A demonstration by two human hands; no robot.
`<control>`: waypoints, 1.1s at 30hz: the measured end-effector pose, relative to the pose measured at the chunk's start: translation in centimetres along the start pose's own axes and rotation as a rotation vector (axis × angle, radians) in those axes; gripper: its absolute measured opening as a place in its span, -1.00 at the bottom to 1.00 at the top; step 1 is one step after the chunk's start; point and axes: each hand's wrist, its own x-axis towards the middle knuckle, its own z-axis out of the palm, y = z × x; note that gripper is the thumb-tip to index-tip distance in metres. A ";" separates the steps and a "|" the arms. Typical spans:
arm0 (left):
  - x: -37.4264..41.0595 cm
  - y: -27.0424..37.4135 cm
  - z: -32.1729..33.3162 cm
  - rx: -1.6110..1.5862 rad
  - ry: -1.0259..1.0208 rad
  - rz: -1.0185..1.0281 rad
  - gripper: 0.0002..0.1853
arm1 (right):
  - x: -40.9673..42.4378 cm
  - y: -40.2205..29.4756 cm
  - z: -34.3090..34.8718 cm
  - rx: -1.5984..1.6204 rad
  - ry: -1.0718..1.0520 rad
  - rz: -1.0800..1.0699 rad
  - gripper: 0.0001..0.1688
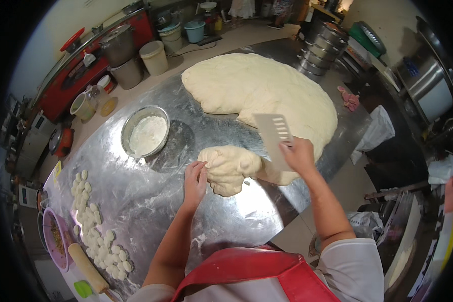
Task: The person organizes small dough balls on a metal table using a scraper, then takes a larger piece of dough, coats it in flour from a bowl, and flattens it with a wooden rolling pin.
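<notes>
A smaller lump of dough lies on the metal tabletop before me. My left hand rests against its left side, fingers touching the dough. My right hand grips a flat slotted scraper, held over the dough right of the lump. A thick strip of dough runs from the lump towards the right, beneath the scraper; whether it joins the big mass is hidden. Behind spreads a very large mass of dough, curving down the right side. A metal bowl of white flour stands on the left.
Many small dough pieces lie at the left, beside a rolling pin and a pink basin of filling. Buckets stand on the floor beyond the table. Stacked steamers stand past its far right edge, near a pink cloth.
</notes>
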 end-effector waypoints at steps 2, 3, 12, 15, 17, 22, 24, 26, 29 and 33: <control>0.3 -0.2 0.2 0.009 0.011 0.049 -0.77 | -1.5 3.6 -1.3 -0.161 -0.124 0.080 -0.76; 0.4 -0.2 0.4 0.014 0.015 0.066 -0.78 | -2.2 4.9 -1.3 -0.160 -0.149 0.163 -0.76; 4.6 -1.9 2.2 0.074 -0.010 0.109 -0.65 | -3.2 9.9 2.9 0.056 -0.241 0.597 -0.74; 6.0 -3.4 3.3 0.029 -0.053 -0.011 -0.57 | -1.8 10.7 3.7 0.149 -0.270 0.594 -0.82; 6.3 -3.9 3.5 0.020 -0.105 -0.070 -0.54 | -1.3 9.1 3.8 0.320 -0.339 0.703 -0.90; 6.3 -3.7 3.8 0.032 -0.162 -0.116 -0.52 | 0.3 5.9 7.1 0.520 -0.373 0.732 -0.93; 6.5 -3.6 4.2 0.027 -0.183 -0.088 -0.52 | 1.5 4.9 9.1 0.541 -0.425 0.717 -0.92; 7.2 -3.4 3.9 -0.046 -0.184 -0.108 -0.51 | 3.5 3.5 11.2 0.638 -0.433 0.578 -0.89; 7.6 -4.0 3.7 -0.123 -0.103 -0.232 -0.51 | 6.1 3.3 16.0 0.577 -0.523 0.404 -0.84; 6.4 -6.7 -0.1 -0.270 0.084 -0.443 -0.46 | 6.2 -3.5 16.6 0.293 -0.485 -0.165 -0.74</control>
